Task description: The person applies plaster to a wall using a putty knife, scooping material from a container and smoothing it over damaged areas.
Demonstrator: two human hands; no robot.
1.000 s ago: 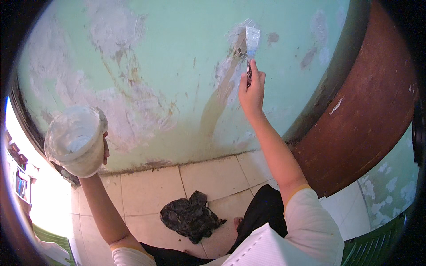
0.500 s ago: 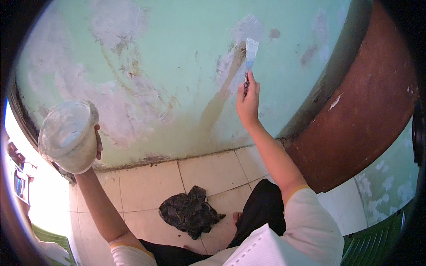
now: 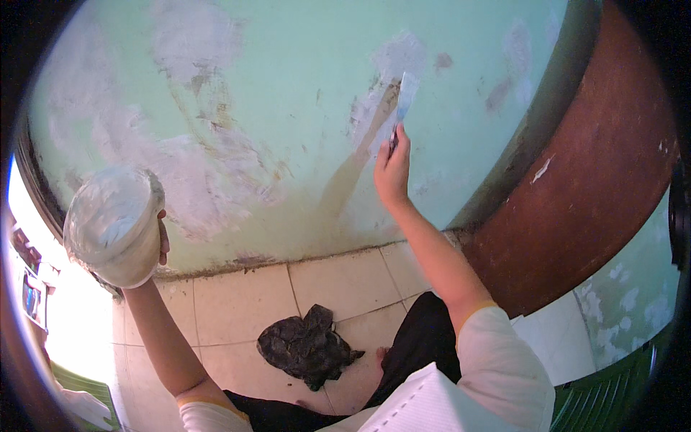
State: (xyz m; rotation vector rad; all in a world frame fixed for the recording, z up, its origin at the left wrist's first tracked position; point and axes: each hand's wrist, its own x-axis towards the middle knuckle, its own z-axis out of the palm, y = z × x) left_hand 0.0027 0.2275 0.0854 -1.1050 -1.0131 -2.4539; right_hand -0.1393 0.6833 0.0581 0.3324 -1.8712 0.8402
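In my right hand [image 3: 393,167] is a putty knife [image 3: 407,93] with a whitish blade, its dark handle wrapped by my fingers. The blade lies at the pale green wall [image 3: 288,79], over a whitish filler patch [image 3: 399,54] beside a brown stain [image 3: 353,169]. My left hand [image 3: 163,237] grips a round translucent plastic tub [image 3: 115,223] from behind, most of its fingers hidden. White paste [image 3: 108,212] coats the inside of the tub, which is tilted toward me. Larger whitish patches [image 3: 187,180] spread over the wall to the left.
A crumpled black plastic bag [image 3: 306,349] lies on the cream floor tiles [image 3: 237,309] between my legs. A reddish-brown panel [image 3: 576,173] stands at the right. Green plastic seats [image 3: 612,389] show at the lower right and lower left [image 3: 90,392].
My right hand has moved slightly down and left with the putty knife, and the blade has turned more edge-on. The tub has shifted slightly down and right.
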